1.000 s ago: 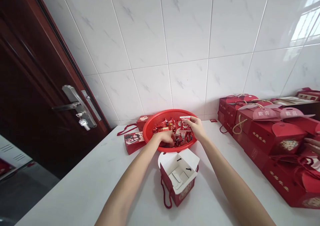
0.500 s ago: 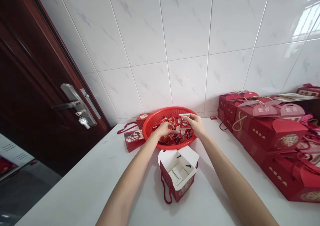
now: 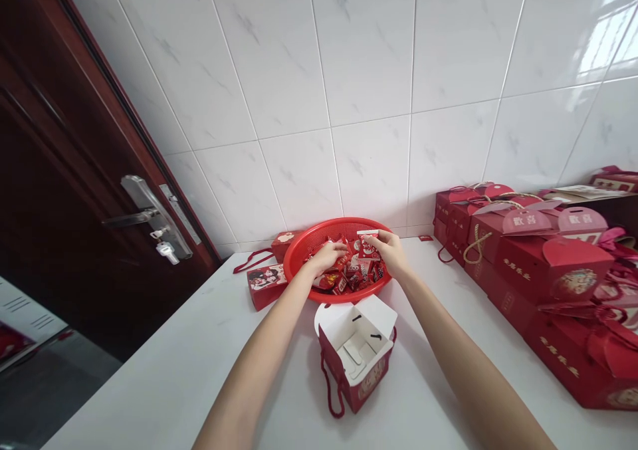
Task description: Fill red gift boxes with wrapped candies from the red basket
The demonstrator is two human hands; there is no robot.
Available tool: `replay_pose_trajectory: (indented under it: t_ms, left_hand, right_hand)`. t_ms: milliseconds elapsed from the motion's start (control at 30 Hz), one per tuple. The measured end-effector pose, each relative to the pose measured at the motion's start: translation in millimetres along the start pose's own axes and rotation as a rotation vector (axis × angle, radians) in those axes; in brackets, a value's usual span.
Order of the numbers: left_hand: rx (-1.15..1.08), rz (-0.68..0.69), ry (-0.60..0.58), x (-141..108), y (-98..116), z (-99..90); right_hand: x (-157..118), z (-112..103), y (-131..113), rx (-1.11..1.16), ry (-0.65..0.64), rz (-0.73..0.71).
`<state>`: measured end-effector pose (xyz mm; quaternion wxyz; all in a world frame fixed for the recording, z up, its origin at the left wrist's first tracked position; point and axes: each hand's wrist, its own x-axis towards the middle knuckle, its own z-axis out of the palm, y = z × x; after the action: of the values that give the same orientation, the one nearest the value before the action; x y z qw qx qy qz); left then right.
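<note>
A red plastic basket (image 3: 299,250) stands by the wall, holding several red wrapped candies (image 3: 351,280). My left hand (image 3: 326,257) reaches into its left part, fingers bent at a red candy packet (image 3: 341,257). Over the basket's right side, my right hand (image 3: 390,252) pinches a red and white candy packet (image 3: 369,240) by its upper edge. Between my forearms sits an open red gift box (image 3: 366,380) with a white inside, its flaps up and its red cord handle hanging at the side. No candy shows inside the box.
Closed red gift boxes (image 3: 538,270) are stacked along the right of the white table (image 3: 199,370). Left of the basket lie a red printed box (image 3: 266,284) and another small red box (image 3: 284,240). A tiled wall (image 3: 371,164) closes off the back; a dark door (image 3: 74,171) is at left.
The view has tilted slightly, so the table things sit a little lower. My left fingers have shifted onto a red packet in the basket; my right hand keeps its packet.
</note>
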<state>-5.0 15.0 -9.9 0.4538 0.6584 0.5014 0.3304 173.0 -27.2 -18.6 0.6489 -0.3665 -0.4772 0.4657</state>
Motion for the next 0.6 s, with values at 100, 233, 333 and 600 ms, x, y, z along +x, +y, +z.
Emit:
replay_pose_trajectory:
  t_ms: [100, 233, 333, 600]
  left_hand:
    - [-0.096, 0.020, -0.008, -9, 13, -1.5]
    - [-0.255, 0.107, -0.005, -37, 27, -8.5]
    - [-0.382, 0.142, -0.031, -68, 31, -16.2]
    - [0.248, 0.204, -0.277, -138, 43, -21.5]
  right_hand:
    - [-1, 3, -6, 0.044, -0.005, 0.006]
    - [-4, 4, -23, 0.094, -0.055, 0.039]
    - [-13, 4, -47, 0.071, -0.157, 0.082]
    - [-58, 14, -104, -0.399, -0.638, -0.085]
